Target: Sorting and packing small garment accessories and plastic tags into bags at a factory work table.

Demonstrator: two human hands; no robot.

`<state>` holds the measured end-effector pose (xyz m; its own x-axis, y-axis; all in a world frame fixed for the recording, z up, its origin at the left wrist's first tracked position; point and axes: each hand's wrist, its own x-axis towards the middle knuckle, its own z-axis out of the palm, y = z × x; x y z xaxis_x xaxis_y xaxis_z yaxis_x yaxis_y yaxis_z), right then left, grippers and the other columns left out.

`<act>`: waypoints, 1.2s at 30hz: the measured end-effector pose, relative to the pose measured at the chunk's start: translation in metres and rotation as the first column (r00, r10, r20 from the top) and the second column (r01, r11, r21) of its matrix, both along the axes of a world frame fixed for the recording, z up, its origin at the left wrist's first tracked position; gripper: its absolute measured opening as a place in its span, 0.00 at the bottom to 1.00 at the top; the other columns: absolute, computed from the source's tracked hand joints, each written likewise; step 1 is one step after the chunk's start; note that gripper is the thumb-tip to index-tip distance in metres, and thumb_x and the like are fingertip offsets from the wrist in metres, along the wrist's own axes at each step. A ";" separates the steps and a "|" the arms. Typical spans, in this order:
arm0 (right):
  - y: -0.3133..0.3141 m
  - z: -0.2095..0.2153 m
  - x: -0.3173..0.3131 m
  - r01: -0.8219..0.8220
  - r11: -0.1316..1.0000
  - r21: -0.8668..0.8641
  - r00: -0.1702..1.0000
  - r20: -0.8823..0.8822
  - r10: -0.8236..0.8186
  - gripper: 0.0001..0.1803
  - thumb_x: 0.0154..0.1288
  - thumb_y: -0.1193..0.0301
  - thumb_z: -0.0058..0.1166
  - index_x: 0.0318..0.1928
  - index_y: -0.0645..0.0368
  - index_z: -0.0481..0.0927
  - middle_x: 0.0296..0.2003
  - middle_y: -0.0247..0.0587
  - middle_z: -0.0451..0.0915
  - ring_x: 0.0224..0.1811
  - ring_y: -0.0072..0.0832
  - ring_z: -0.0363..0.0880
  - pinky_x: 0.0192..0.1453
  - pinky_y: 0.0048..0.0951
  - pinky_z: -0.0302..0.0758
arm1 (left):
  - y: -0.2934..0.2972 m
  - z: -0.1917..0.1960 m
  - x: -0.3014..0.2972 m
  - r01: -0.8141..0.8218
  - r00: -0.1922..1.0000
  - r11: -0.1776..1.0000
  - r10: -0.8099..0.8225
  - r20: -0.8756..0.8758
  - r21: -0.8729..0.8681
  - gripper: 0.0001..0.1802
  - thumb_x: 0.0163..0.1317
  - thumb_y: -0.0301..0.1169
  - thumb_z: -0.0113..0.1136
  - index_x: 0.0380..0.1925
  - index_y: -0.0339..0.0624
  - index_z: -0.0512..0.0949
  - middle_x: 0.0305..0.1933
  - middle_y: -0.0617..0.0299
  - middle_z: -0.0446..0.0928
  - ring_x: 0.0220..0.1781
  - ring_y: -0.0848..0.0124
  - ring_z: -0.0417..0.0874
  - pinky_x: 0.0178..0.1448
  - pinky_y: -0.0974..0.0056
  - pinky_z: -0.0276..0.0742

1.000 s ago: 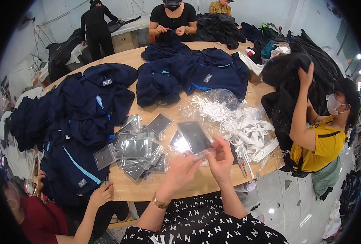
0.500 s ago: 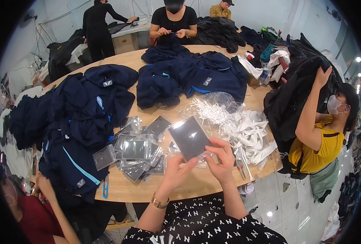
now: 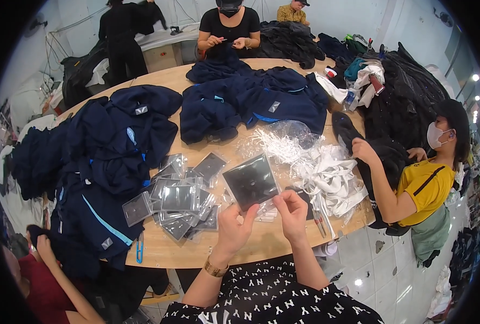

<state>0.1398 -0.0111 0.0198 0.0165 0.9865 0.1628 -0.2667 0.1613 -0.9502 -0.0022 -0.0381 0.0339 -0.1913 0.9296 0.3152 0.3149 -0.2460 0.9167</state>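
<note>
L hand [image 3: 235, 224] & R hand [image 3: 293, 213] both clamped on clear pkt [image 3: 250, 181] w/ dk insert, over tbl [image 3: 178, 252], nr pkt pile [image 3: 179, 198].

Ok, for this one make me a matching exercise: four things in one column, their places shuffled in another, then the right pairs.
1. Dark packet
2. Blue tool
3. White straps
4. Gold-coloured band

A. On the left wrist
B. Heaped beyond and right of the right hand
C. Held up by both hands
D. At the near edge of the table

Pairs: 1-C, 2-D, 3-B, 4-A
</note>
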 end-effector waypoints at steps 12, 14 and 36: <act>0.001 -0.009 -0.005 -0.205 0.968 -0.145 0.939 -0.307 0.153 0.03 0.59 0.78 0.51 0.33 0.63 0.71 0.30 0.34 0.75 0.32 0.20 0.73 0.41 0.23 0.72 | 0.003 -0.010 0.001 0.030 0.999 0.997 -0.027 0.046 -0.070 0.10 0.51 0.31 0.61 0.24 0.34 0.76 0.18 0.55 0.74 0.17 0.68 0.72 0.22 0.65 0.63; 0.004 -0.008 -0.004 -0.242 0.957 -0.160 0.922 -0.345 0.176 0.04 0.59 0.77 0.52 0.34 0.64 0.72 0.30 0.36 0.76 0.30 0.20 0.74 0.39 0.22 0.73 | 0.001 -0.003 0.002 -0.012 0.997 1.000 0.011 -0.082 -0.001 0.06 0.52 0.27 0.59 0.25 0.34 0.76 0.19 0.60 0.75 0.19 0.75 0.72 0.26 0.70 0.66; 0.006 -0.021 -0.004 -0.096 0.980 -0.177 0.936 -0.350 0.029 0.06 0.62 0.73 0.50 0.30 0.63 0.74 0.24 0.32 0.74 0.26 0.16 0.70 0.34 0.19 0.68 | 0.003 -0.021 -0.002 0.094 0.995 0.987 -0.092 0.022 -0.128 0.12 0.52 0.34 0.61 0.28 0.35 0.78 0.17 0.59 0.74 0.17 0.76 0.70 0.21 0.71 0.62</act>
